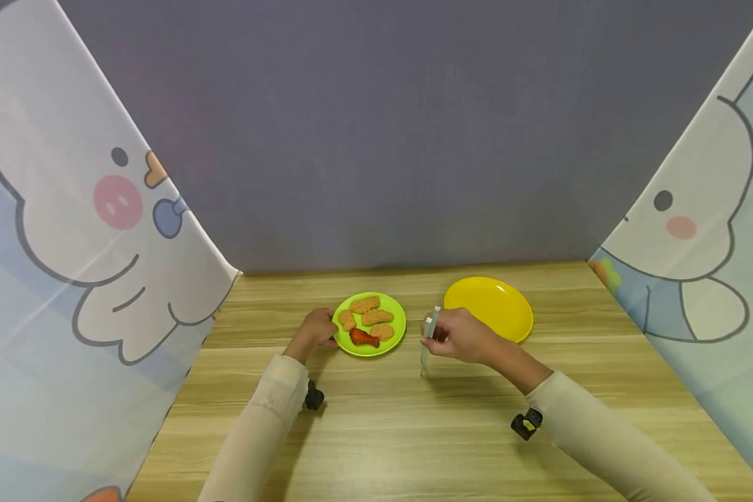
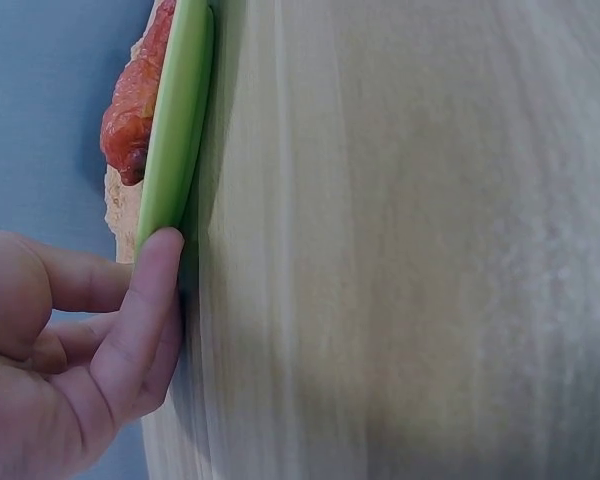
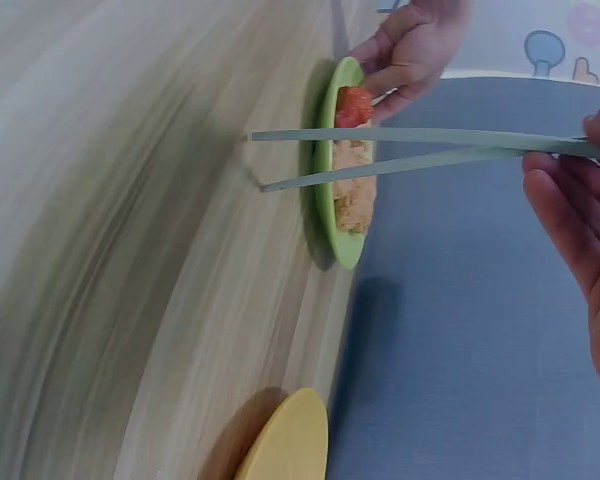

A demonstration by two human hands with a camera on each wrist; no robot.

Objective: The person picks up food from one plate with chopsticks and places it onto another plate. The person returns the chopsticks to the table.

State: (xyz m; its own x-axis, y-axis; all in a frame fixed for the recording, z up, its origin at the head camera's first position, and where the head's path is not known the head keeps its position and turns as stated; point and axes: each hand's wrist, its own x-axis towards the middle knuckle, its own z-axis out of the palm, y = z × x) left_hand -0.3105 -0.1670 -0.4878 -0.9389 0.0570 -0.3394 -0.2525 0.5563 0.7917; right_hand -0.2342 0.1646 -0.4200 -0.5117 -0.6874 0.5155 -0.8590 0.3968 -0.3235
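Observation:
At the rim of a lime-green plate (image 1: 400, 322), my left hand (image 1: 318, 326) pinches the near-left edge between thumb and fingers. On that plate lie a reddish-brown chicken drumstick (image 1: 364, 338) and several breaded, tan pieces that look like fried chicken (image 1: 377, 317). My right hand (image 1: 463, 336) holds a pair of pale grey-green chopsticks (image 3: 410, 134), pointing down between the two plates. Their tips stand slightly apart with nothing between them, close over the table in the right wrist view.
A yellow oval plate (image 1: 508, 310) sits at the back right, partly behind my right hand. The wood-grain table (image 1: 383, 432) meets a grey wall (image 1: 376, 139) at the back. Cartoon-printed panels (image 1: 56, 230) close in both sides.

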